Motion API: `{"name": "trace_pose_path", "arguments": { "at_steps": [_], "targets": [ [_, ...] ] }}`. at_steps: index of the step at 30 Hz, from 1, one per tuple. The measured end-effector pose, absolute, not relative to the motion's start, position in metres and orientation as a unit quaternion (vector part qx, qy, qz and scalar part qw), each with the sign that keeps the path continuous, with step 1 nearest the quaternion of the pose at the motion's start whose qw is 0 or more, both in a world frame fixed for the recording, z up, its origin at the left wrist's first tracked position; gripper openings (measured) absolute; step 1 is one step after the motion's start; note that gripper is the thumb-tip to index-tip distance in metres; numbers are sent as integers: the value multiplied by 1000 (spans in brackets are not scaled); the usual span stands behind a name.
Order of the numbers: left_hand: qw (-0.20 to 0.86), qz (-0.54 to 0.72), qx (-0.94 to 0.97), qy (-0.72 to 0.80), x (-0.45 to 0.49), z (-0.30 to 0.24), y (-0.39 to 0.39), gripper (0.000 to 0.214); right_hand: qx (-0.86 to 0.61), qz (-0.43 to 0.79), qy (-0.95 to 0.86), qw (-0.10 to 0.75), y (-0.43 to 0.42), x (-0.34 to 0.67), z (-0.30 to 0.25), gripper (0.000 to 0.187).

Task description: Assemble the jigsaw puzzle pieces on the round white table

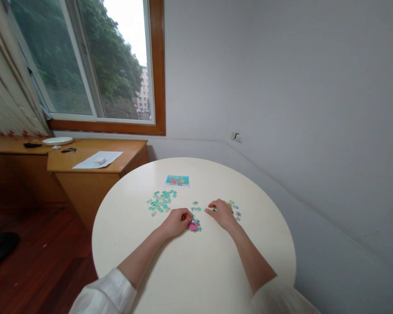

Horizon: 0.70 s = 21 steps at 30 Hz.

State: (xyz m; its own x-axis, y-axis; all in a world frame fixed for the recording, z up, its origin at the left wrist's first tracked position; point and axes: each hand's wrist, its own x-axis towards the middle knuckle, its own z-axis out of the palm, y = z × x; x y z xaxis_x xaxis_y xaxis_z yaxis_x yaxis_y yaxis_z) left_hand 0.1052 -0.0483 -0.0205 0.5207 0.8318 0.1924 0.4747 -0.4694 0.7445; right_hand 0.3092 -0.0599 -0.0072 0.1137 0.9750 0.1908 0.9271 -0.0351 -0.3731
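On the round white table, my left hand (177,221) is closed in a pinch at the upper left edge of a small joined patch of jigsaw pieces (194,225), mostly pink with teal edges. What its fingertips hold is hidden. My right hand (220,212) is to the right, thumb and fingers curved around a small jigsaw piece (214,209), partly covered by the hand. Between the hands and slightly farther back lie a few teal pieces (195,209). Several yellow-green and pink pieces (238,214) lie just beyond my right hand, partly hidden by it.
A pile of teal jigsaw pieces (161,201) lies left of the hands. Behind it is a picture card (177,181) with cartoon figures. A wooden desk (134,152) stands at the left, bearing a paper sheet (88,162) and a white plate (57,141). A wall borders the table's right.
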Motion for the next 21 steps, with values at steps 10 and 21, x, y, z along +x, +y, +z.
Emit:
{"name": "trace_pose_path", "arguments": {
  "at_steps": [10,21],
  "targets": [
    [327,280,807,404,106,-19,-49,18,-713,52,-670,202,-60,306,-10,18],
    [327,280,805,409,106,-18,-49,18,-709,60,-669,213,-61,303,-7,12]
  ]
}}
